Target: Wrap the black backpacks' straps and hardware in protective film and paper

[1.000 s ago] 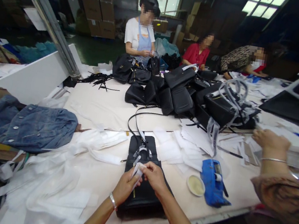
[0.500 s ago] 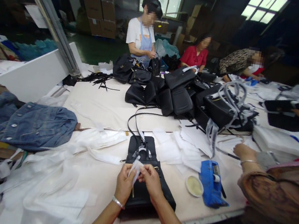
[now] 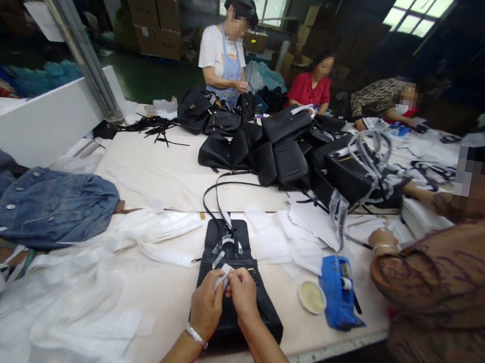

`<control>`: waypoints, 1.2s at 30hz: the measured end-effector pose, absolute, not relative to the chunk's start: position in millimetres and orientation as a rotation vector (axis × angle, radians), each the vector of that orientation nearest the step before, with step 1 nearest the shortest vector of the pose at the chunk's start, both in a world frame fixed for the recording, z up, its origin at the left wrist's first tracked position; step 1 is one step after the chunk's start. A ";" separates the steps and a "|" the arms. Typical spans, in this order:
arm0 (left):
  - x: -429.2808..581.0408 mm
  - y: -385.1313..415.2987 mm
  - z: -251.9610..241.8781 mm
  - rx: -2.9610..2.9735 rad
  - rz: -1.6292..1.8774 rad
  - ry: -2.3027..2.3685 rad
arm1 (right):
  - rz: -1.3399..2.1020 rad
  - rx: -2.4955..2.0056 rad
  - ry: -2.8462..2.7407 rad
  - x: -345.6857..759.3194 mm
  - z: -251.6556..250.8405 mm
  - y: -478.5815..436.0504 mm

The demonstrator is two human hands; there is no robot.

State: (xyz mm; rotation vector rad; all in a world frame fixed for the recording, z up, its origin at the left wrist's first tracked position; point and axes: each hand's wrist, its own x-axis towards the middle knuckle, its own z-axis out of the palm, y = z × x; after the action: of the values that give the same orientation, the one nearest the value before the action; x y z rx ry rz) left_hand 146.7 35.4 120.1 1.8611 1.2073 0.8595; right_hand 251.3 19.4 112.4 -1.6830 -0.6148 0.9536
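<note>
Black leather-look bag [image 3: 228,323] on the pale table [image 3: 147,165], right in front of whoever's wearing the head cam, and that's the only view we get, so here goes. What it all hangs on, imo, is how the bag lies under the hands: flat, long axis running away from the worker's body, far end leaning a touch left. Left hand [image 3: 206,305] sits over its left edge, right hand [image 3: 244,296] more over the middle, so the right is better placed for the right-hand side. Can't tell if either one actually rests on the leather.

Both are pinching the same little white slip [image 3: 226,270]. Left has its fingers curled with the thumb against the slip, right has thumb and fingertips at its other edge. The slip is just beyond the knuckles, above the bag's front. Looks thin and papery, maybe folded, too small to say.

As for the bag: smooth, dark, flap-like bit at the far end, brassy zip bit [image 3: 252,270] to the right of the hands, skinny strap [image 3: 208,191] looping off the far end. My guess is it's soft enough to dent if leaned on.
</note>
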 end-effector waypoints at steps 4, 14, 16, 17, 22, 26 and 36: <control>143.2 33.5 113.7 1.966 0.817 1.074 | 1.060 -1.578 -0.485 251.2 111.6 17.4; 141.0 30.8 129.6 1.946 0.890 0.944 | 1.040 -1.532 -0.703 262.3 124.3 10.0; 140.6 30.6 134.1 1.829 0.893 0.931 | 1.059 -1.508 -0.706 263.1 123.5 8.2; 140.2 31.3 135.1 1.763 0.883 0.924 | 1.061 -1.510 -0.692 263.2 122.5 7.9; 137.2 41.7 131.4 1.240 0.782 0.916 | 1.044 -1.548 -0.688 261.4 117.7 9.5; 139.2 50.8 130.3 0.959 0.662 0.948 | 0.989 -1.578 -0.719 257.3 120.2 8.6; 147.7 57.6 130.8 1.056 0.446 0.984 | 0.978 -1.700 -0.916 298.7 105.6 -31.1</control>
State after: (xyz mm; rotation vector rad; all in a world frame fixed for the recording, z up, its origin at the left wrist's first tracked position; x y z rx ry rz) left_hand 147.7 57.6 130.8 1.0557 0.9842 0.4460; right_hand 298.7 -31.1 105.6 -1.6995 -0.9163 0.9776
